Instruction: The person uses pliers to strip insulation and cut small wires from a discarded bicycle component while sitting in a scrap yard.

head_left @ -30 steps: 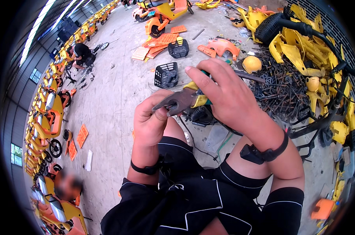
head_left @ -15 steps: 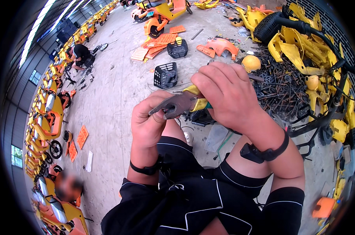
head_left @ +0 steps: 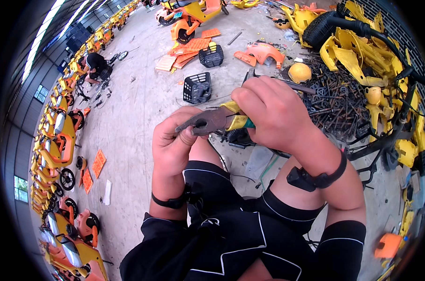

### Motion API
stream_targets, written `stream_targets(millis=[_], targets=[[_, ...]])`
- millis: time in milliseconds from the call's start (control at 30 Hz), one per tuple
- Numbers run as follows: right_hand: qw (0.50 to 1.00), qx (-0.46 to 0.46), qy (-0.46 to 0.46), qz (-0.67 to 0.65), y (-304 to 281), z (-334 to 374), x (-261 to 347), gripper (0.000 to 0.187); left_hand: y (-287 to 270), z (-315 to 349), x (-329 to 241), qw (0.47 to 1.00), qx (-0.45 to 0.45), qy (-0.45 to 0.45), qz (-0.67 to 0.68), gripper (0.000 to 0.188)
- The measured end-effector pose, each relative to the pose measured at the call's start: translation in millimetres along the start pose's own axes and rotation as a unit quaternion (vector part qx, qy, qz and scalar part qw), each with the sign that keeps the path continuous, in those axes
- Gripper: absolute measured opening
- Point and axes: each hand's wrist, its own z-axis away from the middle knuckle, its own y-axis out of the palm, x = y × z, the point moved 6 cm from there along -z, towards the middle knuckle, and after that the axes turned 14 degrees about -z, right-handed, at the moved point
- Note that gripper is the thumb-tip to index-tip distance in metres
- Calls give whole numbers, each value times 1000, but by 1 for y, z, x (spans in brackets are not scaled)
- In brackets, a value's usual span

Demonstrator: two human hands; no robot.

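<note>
A pair of pliers [head_left: 211, 120] with dark, worn metal jaws and yellow-green handles is held up in front of my lap. My right hand [head_left: 279, 114] is closed round the handles, hiding most of them. The jaws point left and a little down, toward my left hand [head_left: 171, 140]. Its fingers are curled behind the jaws and its thumb presses at their lower edge, so it grips the jaw end. Whether a small piece also sits between thumb and jaws, I cannot make out.
Beyond my hands lie black baskets [head_left: 197, 88] and orange panels [head_left: 189, 48]. A heap of dark metal parts [head_left: 336, 100] and yellow body panels [head_left: 355, 54] fills the right side. Yellow scooters [head_left: 58, 145] line the left. A person in black [head_left: 97, 65] crouches far left.
The pliers have tilted slightly, showing more of the jaws' flat side and of the yellow handles. Both hands have shifted only a little and keep their grip.
</note>
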Motion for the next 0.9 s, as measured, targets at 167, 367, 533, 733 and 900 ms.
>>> stream_targets(millis=[167,367,533,733,900], targets=[[843,-78,390,-361,6,9,-44,16,0,-1,7,1000,-12,-23,8,25],[601,-14,571,-559,32,42,-85,33,11,-9,9,993,-28,-79,82,23],[589,0,561,-582,37,35,-67,42,16,-5,37,960,-60,-259,85,27],[623,-3,544,-562,44,44,-75,42,12,6,77,911,-32,-380,156,33],[789,46,483,-376,39,34,-69,44,13,6,73,924,-42,-302,230,31]])
